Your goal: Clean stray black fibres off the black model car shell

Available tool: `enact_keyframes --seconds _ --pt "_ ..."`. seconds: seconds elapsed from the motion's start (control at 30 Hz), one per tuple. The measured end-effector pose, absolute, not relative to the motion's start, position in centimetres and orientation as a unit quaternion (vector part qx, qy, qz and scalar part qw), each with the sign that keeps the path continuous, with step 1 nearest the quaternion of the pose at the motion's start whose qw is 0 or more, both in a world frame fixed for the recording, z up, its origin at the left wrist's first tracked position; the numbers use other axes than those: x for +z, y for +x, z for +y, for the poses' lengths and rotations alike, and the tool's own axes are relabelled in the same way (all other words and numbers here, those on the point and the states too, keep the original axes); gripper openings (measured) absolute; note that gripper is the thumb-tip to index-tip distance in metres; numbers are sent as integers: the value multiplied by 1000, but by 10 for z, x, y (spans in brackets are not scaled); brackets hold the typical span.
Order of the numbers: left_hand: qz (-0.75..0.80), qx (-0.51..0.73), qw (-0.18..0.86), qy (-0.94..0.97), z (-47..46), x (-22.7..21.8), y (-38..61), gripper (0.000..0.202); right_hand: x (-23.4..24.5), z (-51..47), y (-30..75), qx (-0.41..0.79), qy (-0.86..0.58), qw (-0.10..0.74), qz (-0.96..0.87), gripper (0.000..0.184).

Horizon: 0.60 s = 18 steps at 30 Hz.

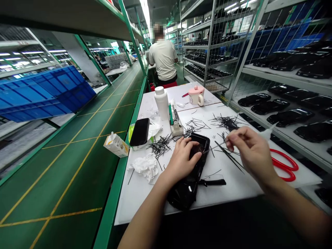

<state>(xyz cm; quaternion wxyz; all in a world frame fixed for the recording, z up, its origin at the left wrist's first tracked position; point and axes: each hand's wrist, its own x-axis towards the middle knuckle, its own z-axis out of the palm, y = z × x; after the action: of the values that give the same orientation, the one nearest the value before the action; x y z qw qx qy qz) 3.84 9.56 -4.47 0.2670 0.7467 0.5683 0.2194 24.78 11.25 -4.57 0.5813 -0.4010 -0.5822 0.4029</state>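
Observation:
My left hand [181,160] grips a glossy black moulded shell [185,192], probably a model car body, on a white work board [233,185]. My right hand [250,152] pinches a thin pale stick [215,146], whose tip reaches toward the shell's top end. A white pointed nozzle [268,132] shows behind that hand, its owner hidden. Loose black bristle-like strips [160,146] lie in a heap left of the shell, and another heap [225,121] lies beyond it. Red-handled scissors [285,166] rest right of my right hand.
A white bottle [162,103], a black phone [139,132], a carton [116,144], tissue [145,166] and a pink-lidded mug [196,95] stand about the board. A green conveyor [77,145] runs left. Shelves of black shells [287,117] stand right. A person [163,58] sits beyond.

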Motion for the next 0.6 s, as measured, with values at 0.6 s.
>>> enact_keyframes --seconds 0.6 --pt "568 236 267 742 94 -48 32 37 6 225 138 371 -299 445 -758 24"
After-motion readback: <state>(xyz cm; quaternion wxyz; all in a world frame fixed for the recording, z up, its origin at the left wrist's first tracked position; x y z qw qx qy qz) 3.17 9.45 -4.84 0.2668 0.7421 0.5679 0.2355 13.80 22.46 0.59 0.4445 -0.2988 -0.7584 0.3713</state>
